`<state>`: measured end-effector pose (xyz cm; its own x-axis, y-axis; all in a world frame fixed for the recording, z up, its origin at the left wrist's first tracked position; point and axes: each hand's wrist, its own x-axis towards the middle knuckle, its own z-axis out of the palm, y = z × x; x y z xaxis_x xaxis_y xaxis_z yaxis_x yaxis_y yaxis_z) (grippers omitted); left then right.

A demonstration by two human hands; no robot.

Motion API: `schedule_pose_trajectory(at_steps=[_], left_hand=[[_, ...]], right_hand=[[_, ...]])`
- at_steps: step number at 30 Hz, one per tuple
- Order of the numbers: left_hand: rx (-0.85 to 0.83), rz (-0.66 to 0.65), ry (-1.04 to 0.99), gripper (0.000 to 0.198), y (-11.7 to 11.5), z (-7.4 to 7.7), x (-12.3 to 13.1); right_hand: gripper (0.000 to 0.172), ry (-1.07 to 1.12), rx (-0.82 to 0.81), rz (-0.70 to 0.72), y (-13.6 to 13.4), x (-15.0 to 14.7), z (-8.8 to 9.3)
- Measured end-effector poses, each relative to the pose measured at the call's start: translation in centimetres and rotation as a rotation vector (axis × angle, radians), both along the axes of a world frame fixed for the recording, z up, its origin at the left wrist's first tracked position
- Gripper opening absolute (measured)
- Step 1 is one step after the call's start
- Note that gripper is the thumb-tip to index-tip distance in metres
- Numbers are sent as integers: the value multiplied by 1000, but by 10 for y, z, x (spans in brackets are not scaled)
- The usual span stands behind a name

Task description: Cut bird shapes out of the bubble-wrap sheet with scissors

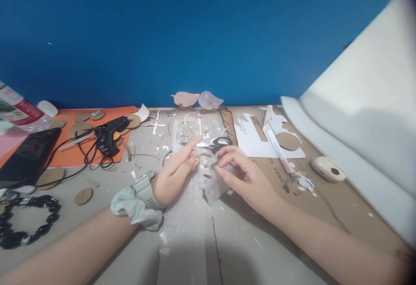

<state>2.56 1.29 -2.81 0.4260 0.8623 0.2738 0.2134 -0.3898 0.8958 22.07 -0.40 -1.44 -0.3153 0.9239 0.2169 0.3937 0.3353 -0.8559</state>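
Note:
My left hand [175, 174], with a watch and a pale scrunchie [138, 207] at the wrist, hovers over a strip of bubble wrap [185, 215]. Its index finger is stretched out, the others partly bent, and I see nothing held. Thumb and fingers of my right hand [245, 179] pinch a small brown cardboard scrap [214, 166]. Below that hand a translucent whitish sheet [217, 188] shows; whether the hand grips it too, I cannot tell. Black-handled scissors [221, 143] lie just beyond the fingertips, among paper and cardboard scraps.
Two paper birds [186, 99] stand by the blue wall. To the left are a glue gun [112, 133] on orange paper [68, 146], a phone [29, 155], a bottle [22, 109] and a beaded bracelet [48, 220]. A marker [278, 150] and white case [328, 169] lie right.

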Motion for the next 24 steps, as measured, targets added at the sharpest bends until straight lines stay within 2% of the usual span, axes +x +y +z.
schedule_pose_trajectory(at_steps=[4,9,11,14,16,20,24], left_hand=[[-17,-99,-9,52,-2,-2,3],[-41,-24,78,66,-5,-3,4],[-20,22,143,59,-6,0,4],[28,71,227,28,-6,3,4],[27,102,234,17,-5,4,4],[-91,92,120,13,-3,2,5],[-92,57,91,17,-3,4,7]], right_hand=[[8,77,-57,85,-1,-1,1],[9,81,-46,29,0,1,0],[9,55,-44,22,1,2,0],[9,45,-51,30,2,4,0],[8,55,-50,46,3,4,0],[9,60,-43,49,5,4,-1],[9,48,-33,32,7,3,-2]])
